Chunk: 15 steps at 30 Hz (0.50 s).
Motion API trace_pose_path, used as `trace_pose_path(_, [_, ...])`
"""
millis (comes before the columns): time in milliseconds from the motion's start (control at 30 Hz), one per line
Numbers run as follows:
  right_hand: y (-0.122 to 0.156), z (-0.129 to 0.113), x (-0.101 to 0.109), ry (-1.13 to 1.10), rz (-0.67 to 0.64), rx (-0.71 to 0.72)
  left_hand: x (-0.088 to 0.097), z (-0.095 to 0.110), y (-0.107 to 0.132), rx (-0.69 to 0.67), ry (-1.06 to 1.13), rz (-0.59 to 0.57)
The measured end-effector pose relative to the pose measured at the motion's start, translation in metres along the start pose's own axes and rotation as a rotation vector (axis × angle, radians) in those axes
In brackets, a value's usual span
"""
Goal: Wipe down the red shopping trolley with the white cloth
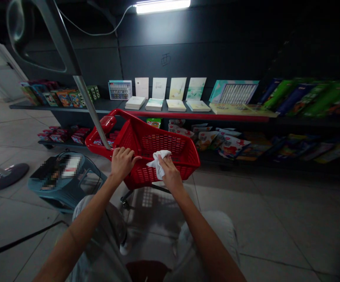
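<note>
In front of my knees stands a small red shopping cart (146, 137) with slotted plastic sides and a raised handle on its left. My left hand (123, 163) is closed around the cart's near rim by the handle end, its thumb pointing right. A crumpled white cloth (159, 158) is under my right hand (168, 170), which presses it on the near rim of the basket. The fingers of that hand are bent over the cloth. The rim beneath the cloth is hidden.
Behind the cart runs a dark shelf (237, 117) with notebooks, boxes and snack bags. A blue-grey stool (70, 192) with small things on it stands at the left. A metal pole (90, 105) with a looped grip rises beside the cart handle. A lit tube lamp (162, 6) hangs above.
</note>
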State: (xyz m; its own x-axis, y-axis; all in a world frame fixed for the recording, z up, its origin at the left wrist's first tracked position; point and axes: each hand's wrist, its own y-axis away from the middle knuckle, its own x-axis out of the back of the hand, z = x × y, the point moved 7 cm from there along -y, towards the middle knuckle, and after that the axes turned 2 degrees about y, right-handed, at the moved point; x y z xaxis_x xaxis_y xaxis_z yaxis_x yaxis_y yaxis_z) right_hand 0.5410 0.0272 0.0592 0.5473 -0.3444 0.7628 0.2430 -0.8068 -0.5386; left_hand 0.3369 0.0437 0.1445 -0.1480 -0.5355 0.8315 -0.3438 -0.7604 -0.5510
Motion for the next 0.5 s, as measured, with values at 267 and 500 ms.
trace_pose_path(267, [0.009, 0.084, 0.03, -0.006, 0.09, -0.323, -0.017, -0.016, -0.019, -0.021, -0.019, -0.002])
trace_pose_path(500, [0.023, 0.138, 0.056, -0.14, 0.438, -0.66, -0.027, -0.019, -0.034, -0.02, -0.012, 0.009])
